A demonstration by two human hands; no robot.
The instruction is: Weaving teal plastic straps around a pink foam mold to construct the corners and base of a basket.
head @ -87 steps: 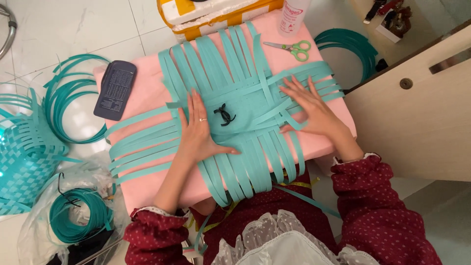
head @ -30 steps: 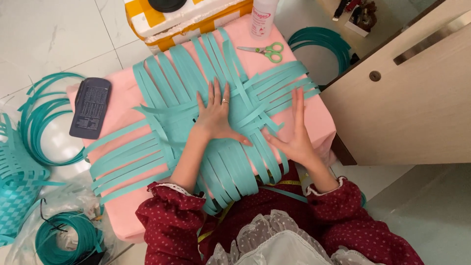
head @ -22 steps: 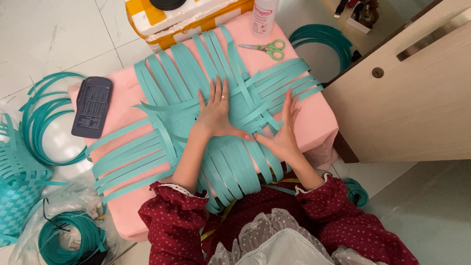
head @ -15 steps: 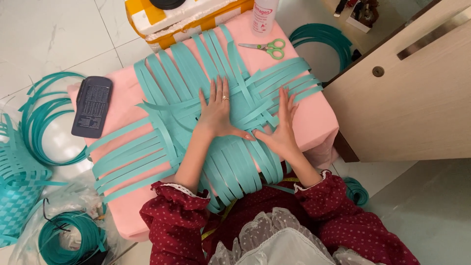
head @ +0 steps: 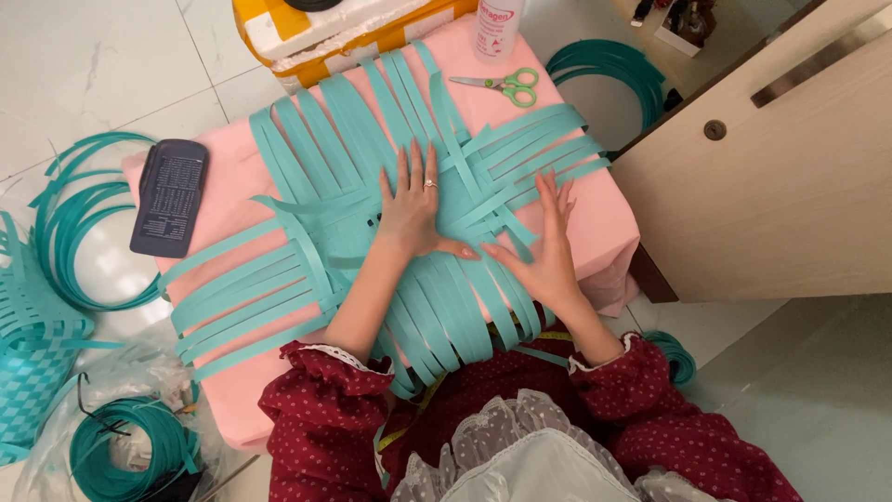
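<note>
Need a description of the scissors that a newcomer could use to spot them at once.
Start at the pink table covered by the woven teal strips. Go to its far edge, beyond the left hand, beside the white bottle. The scissors lie flat there: the only metal blades with light green handles.

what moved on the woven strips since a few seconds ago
The right hand slid from the mat's right edge in towards the centre, beside the left hand. Both press flat on the teal woven plastic strips; neither takes a grip. The green-handled scissors and dark remote stayed put.
</note>
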